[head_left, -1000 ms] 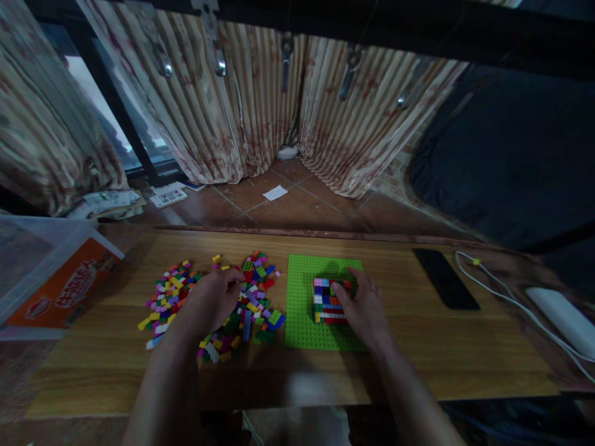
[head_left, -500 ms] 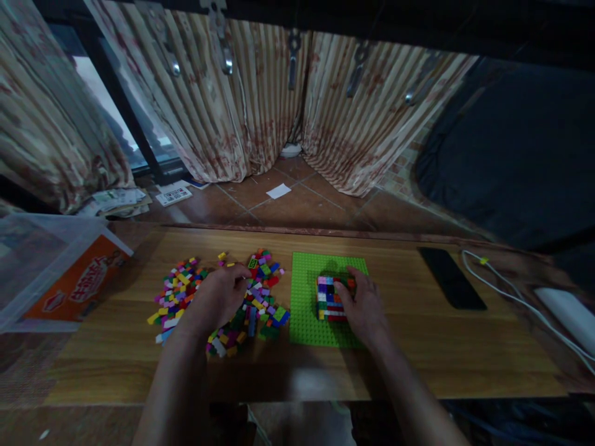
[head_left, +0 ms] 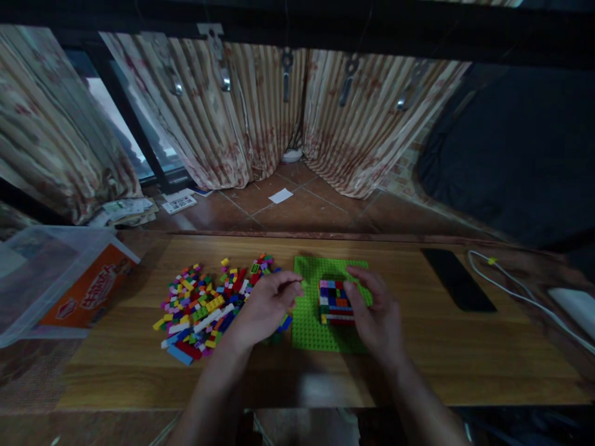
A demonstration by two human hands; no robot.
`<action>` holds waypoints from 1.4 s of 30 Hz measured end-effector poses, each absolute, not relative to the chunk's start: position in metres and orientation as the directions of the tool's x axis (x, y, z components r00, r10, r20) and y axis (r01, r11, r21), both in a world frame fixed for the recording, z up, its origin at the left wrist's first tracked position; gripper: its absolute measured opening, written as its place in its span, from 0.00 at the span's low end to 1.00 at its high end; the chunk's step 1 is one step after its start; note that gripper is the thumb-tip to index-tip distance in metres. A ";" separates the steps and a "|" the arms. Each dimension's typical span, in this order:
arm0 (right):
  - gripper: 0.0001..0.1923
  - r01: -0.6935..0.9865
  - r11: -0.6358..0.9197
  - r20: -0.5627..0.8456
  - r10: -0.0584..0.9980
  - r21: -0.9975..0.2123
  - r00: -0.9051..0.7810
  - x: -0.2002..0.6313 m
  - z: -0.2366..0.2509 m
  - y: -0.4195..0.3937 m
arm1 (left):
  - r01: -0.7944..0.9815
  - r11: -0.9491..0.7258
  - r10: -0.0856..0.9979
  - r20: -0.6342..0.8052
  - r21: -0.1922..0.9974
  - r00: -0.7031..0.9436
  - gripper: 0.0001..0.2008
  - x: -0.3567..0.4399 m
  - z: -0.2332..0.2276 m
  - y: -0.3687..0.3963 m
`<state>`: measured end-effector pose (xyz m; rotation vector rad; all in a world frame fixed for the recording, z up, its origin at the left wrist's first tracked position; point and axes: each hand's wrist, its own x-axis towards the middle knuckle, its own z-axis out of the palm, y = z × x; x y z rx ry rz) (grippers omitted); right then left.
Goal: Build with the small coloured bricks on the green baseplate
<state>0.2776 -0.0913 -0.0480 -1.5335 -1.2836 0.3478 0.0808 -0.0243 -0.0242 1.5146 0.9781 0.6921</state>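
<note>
A green baseplate (head_left: 309, 328) lies on the wooden table, and a small block of stacked multicoloured bricks (head_left: 335, 302) stands on it. My right hand (head_left: 379, 313) rests against the right side of that block, fingers curled over its top edge. My left hand (head_left: 266, 305) hovers at the plate's left edge with fingertips pinched together; whether a brick sits between them is too dark to tell. A loose pile of small coloured bricks (head_left: 204, 303) spreads out to the left of the plate.
A clear plastic bin with an orange label (head_left: 69, 285) stands at the table's left end. A black phone (head_left: 458, 288) lies right of the plate, then a white cable (head_left: 520, 297) and a white device (head_left: 576, 303). Curtains and a tiled floor lie beyond.
My left hand has left the brick pile and moved right to the baseplate's left edge. My right hand has stayed on the stacked block, shifting slightly.
</note>
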 end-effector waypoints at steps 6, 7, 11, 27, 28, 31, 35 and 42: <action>0.12 0.469 0.280 0.373 0.920 -0.838 0.117 0.261 -0.039 -0.099 | -0.009 0.218 0.812 -0.176 0.976 0.557 0.15 0.105 -0.022 -0.036; 0.13 0.459 0.283 0.365 0.926 -0.842 0.099 0.261 -0.038 -0.100 | -0.019 0.226 0.804 -0.175 0.974 0.569 0.16 0.106 -0.022 -0.036; 0.13 0.413 0.296 0.363 0.928 -0.861 0.091 0.262 -0.038 -0.101 | -0.023 0.231 0.790 -0.174 0.973 0.588 0.17 0.106 -0.023 -0.035; 0.10 0.361 0.135 0.219 0.955 -0.923 0.202 0.263 -0.045 -0.103 | -0.137 0.348 0.774 -0.202 0.927 0.600 0.15 0.108 -0.029 -0.039; 0.11 0.366 0.133 0.215 0.957 -0.921 0.193 0.263 -0.046 -0.103 | -0.146 0.351 0.776 -0.200 0.925 0.598 0.15 0.108 -0.029 -0.039; 0.11 0.385 0.131 0.207 0.965 -0.914 0.162 0.264 -0.045 -0.103 | -0.167 0.345 0.782 -0.185 0.924 0.595 0.14 0.108 -0.030 -0.038; 0.11 0.422 0.141 0.199 0.975 -0.896 0.095 0.265 -0.041 -0.103 | -0.168 0.330 0.786 -0.172 0.929 0.595 0.13 0.108 -0.032 -0.038; 0.10 0.478 0.168 0.219 0.974 -0.862 0.053 0.271 -0.040 -0.103 | -0.136 0.276 0.797 -0.148 0.951 0.586 0.13 0.113 -0.044 -0.037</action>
